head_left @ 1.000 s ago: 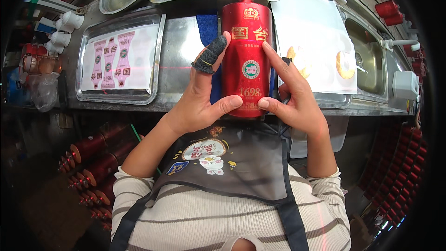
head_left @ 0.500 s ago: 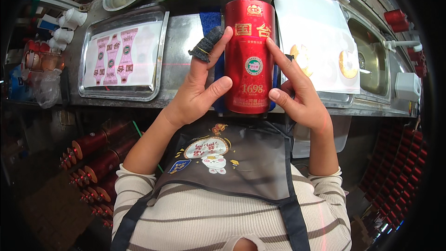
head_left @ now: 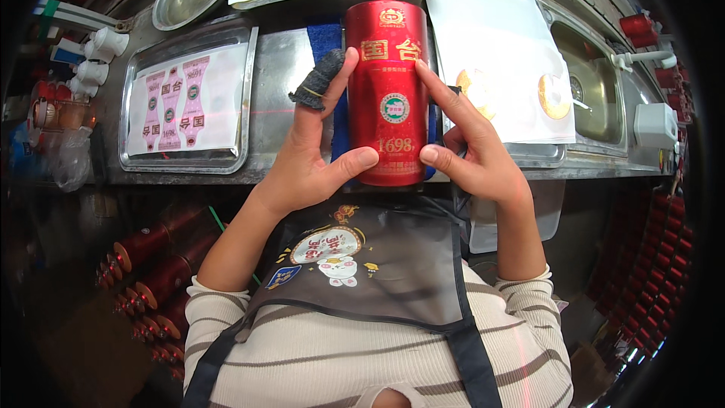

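Red bottle (head_left: 387, 94) was found at the upper centre of the frame, its neck toward the top edge and its printed front facing the camera; blue cloth (head_left: 325, 41) showed beside it. Left hand (head_left: 302, 159) stood half open at the bottle's left side, index fingertip at the edge and thumb at the lower front; a dark wrap (head_left: 321, 79) with a band covered part of a finger. Right hand (head_left: 479, 162) was likewise half open, index fingertip and thumb at the right side. Neither hand was closed around the bottle, and firmness of contact could not be told. Pink labels (head_left: 172, 109) lay in a metal tray (head_left: 248, 106) at left. White sheets (head_left: 491, 38) bearing round gold stickers (head_left: 555, 97) lay at upper right, near a sink (head_left: 596, 68).
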A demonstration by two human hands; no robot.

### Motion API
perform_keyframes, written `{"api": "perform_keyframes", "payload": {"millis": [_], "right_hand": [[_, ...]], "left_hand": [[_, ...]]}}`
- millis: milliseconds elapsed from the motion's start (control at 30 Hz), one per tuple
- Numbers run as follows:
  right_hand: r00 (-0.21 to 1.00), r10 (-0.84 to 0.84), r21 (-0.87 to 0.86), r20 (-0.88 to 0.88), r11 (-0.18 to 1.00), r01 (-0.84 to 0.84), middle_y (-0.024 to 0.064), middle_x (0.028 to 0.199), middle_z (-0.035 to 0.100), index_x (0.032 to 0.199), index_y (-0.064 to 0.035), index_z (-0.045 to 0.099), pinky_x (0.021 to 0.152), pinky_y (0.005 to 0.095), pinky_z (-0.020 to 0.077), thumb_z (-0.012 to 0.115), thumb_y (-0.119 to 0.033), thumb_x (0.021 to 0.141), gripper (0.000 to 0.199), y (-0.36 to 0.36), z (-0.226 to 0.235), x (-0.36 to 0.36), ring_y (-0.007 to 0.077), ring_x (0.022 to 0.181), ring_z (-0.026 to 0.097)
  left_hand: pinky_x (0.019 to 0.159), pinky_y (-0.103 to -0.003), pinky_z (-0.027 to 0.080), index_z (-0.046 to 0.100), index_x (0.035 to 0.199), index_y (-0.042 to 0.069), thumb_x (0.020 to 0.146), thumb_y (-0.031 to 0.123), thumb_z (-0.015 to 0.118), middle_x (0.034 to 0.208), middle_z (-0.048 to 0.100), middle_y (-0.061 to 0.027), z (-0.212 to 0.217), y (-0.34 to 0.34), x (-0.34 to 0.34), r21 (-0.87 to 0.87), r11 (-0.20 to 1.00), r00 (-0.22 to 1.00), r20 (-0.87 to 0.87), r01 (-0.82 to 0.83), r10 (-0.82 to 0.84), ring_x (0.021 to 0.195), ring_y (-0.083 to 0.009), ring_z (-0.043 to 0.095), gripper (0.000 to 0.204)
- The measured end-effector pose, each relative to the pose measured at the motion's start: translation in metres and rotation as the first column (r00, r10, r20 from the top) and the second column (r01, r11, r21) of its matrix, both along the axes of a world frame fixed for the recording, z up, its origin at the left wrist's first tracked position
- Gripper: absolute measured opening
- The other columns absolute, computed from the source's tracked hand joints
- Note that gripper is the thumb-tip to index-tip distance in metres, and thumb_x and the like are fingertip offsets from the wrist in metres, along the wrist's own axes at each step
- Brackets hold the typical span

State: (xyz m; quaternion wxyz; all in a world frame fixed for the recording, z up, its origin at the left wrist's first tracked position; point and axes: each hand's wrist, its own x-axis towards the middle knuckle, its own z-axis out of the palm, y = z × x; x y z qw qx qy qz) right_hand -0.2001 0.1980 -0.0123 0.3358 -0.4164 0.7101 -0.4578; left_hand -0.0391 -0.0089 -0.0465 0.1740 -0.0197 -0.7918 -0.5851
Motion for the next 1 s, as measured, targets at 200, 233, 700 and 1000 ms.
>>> {"api": "perform_keyframes", "payload": {"millis": [200, 233, 700, 1000], "right_hand": [[0.979, -0.059, 0.025, -0.194, 0.998, 0.065, 0.0099, 0.129, 0.056, 0.158, -0.0126, 0.041, 0.061, 0.0216, 0.0380, 0.077, -0.031, 0.086, 0.082, 0.001, 0.007, 0.003, 0.0087, 0.077, 0.041], [0.974, -0.052, 0.007, -0.222, 0.998, 0.055, 0.0121, 0.125, 0.059, 0.156, -0.0170, 0.043, 0.065, 0.0259, 0.0400, 0.076, -0.032, 0.086, 0.079, -0.001, 0.008, 0.006, 0.0141, 0.078, 0.041], [0.922, -0.038, 0.125, -0.386, 0.988, 0.093, 0.0168, 0.118, 0.060, 0.153, -0.0197, 0.048, 0.082, 0.0345, 0.0465, 0.080, -0.034, 0.082, 0.080, -0.021, 0.032, 0.007, 0.0256, 0.089, 0.050], [0.892, -0.044, 0.105, -0.449, 0.989, 0.102, 0.0199, 0.106, 0.057, 0.156, -0.0263, 0.043, 0.084, 0.0396, 0.0491, 0.079, -0.039, 0.082, 0.083, -0.024, 0.026, 0.007, 0.0336, 0.090, 0.056]], "left_hand": [[0.124, -0.044, 0.019, 0.021, 0.159, 0.005, 0.090, 0.026, 0.076, 0.168, 0.023, -0.0154, 0.007, 0.007, 0.004, -0.133, 0.991, 1.000, 0.009, -0.009, 0.010, 0.154, -0.0313, 0.021, 0.091], [0.124, -0.044, 0.020, 0.023, 0.159, 0.005, 0.090, 0.028, 0.075, 0.167, 0.025, -0.0151, 0.004, 0.008, 0.003, -0.145, 0.989, 1.000, 0.001, -0.016, 0.016, 0.153, -0.0321, 0.022, 0.090], [0.119, -0.051, 0.020, 0.036, 0.155, 0.006, 0.089, 0.039, 0.071, 0.160, 0.038, -0.0116, 0.010, 0.011, 0.001, -0.377, 0.915, 0.988, -0.003, -0.141, 0.151, 0.148, -0.0375, 0.026, 0.081], [0.119, -0.051, 0.019, 0.036, 0.155, 0.005, 0.089, 0.037, 0.071, 0.161, 0.037, -0.0122, 0.017, 0.010, -0.001, -0.413, 0.903, 0.991, 0.009, -0.119, 0.135, 0.148, -0.0376, 0.026, 0.081]]}}
